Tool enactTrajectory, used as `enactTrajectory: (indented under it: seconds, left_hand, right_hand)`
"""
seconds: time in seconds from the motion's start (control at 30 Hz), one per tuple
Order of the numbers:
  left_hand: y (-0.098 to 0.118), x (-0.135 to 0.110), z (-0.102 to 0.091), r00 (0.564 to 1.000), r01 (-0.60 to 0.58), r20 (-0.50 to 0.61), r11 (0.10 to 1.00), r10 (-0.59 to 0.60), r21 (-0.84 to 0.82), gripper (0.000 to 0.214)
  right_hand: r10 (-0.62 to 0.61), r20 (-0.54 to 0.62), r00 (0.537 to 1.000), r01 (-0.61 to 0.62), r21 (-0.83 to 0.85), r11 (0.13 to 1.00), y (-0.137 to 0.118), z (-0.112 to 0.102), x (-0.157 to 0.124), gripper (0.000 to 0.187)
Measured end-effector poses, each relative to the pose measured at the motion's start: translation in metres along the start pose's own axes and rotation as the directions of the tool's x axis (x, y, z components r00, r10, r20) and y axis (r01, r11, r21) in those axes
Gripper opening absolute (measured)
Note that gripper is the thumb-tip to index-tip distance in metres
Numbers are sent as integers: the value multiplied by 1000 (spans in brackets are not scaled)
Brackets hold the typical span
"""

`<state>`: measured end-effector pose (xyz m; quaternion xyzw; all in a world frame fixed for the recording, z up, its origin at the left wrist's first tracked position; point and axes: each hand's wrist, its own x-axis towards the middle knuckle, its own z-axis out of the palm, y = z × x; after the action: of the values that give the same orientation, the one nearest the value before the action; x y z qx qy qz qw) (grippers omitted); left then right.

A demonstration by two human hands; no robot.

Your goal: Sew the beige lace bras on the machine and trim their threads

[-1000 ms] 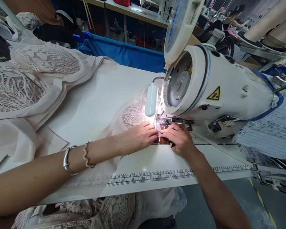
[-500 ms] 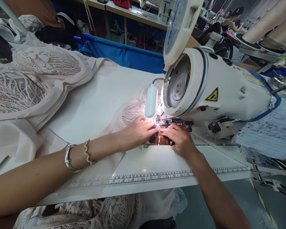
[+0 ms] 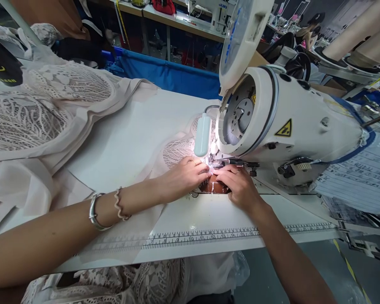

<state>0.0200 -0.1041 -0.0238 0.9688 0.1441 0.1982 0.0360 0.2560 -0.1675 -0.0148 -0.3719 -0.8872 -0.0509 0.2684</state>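
Under the head of a white sewing machine (image 3: 313,114) lies a pale pink lace bra (image 3: 176,153), its band trailing left over the table. My left hand (image 3: 187,176) is closed on the fabric just left of the needle area, fingertips pressed together. Opposite it, my right hand (image 3: 240,185) pinches the fabric edge at the right front of the needle area. The fingertips of both hands almost meet. A small pale lamp (image 3: 202,136) lights this spot and partly covers the bra. The needle itself is hard to make out in the glare.
Several lace bras (image 3: 34,118) are piled on the left of the white table (image 3: 114,139). A printed ruler (image 3: 202,237) runs along its front edge. More lace garments (image 3: 158,276) lie below that edge. Written sheets (image 3: 354,169) hang at right; a blue cloth (image 3: 171,71) spans behind.
Inside the machine's open head, the wheel looked like a smooth disc earlier; its crank parts now show. The whole view has shifted slightly. Both hands stay at the needle area with little movement.
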Motion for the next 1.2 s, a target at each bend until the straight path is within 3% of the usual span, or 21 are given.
enactTrajectory:
  seconds: [0.47, 0.73, 0.87, 0.97, 1.03, 1.07, 1.17, 1.2]
  left_hand:
    - [-28, 5, -11, 994, 97, 62, 991, -92, -92, 40]
    - [-21, 4, -5, 979, 196, 48, 981, -196, 0, 40]
    - [-22, 3, -3, 879, 475, 8, 876, -477, 82, 27]
    - [-36, -17, -14, 834, 550, -10, 828, -552, 110, 61]
    - [-47, -43, -33, 793, 608, -68, 780, -606, 147, 76]
    - [-51, -61, -45, 752, 659, -141, 732, -643, 174, 78]
    - [-58, -119, -86, 553, 830, -459, 507, -695, 233, 61]
    - [-57, -137, -99, 508, 859, -508, 448, -695, 246, 52]
  right_hand:
    - [60, 42, 997, -58, -56, 997, -2, -1, -1, 41]
    - [48, -13, 999, -49, -88, 995, -1, 1, -2, 37]
    - [62, 11, 998, -59, -153, 986, 1, -5, -5, 30]
    - [126, 99, 987, -105, -193, 976, -6, -15, -8, 24]
    - [179, 124, 976, -150, -212, 966, -15, -22, -14, 17]
    - [196, 121, 973, -169, -208, 963, -21, -24, -19, 14]
    - [221, 104, 970, -202, -163, 966, -35, -23, -41, 11]
    - [212, 90, 973, -198, -151, 969, -38, -21, -50, 12]
